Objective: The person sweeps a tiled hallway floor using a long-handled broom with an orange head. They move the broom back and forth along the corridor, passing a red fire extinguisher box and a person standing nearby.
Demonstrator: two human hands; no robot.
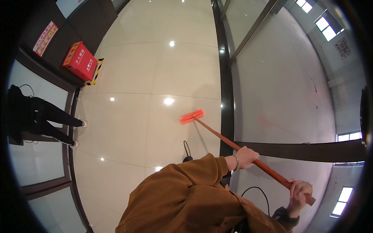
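A long-handled broom slants across the view before me. Its orange plastic head rests on the glossy cream tile floor, and its reddish-brown handle rises toward the lower right. My left hand, with a bracelet at the wrist, is wrapped around the middle of the handle. Close to the handle's top end, my right hand grips it too, with a dark band on that wrist. My brown sleeve hides part of the floor. The underside of the broom head is hidden.
Along the right runs a glass partition with a dark base strip. A person in dark clothes stands by the left wall. Near them, a red fire extinguisher box sits within black-and-yellow floor tape. Black cable loops show near my body.
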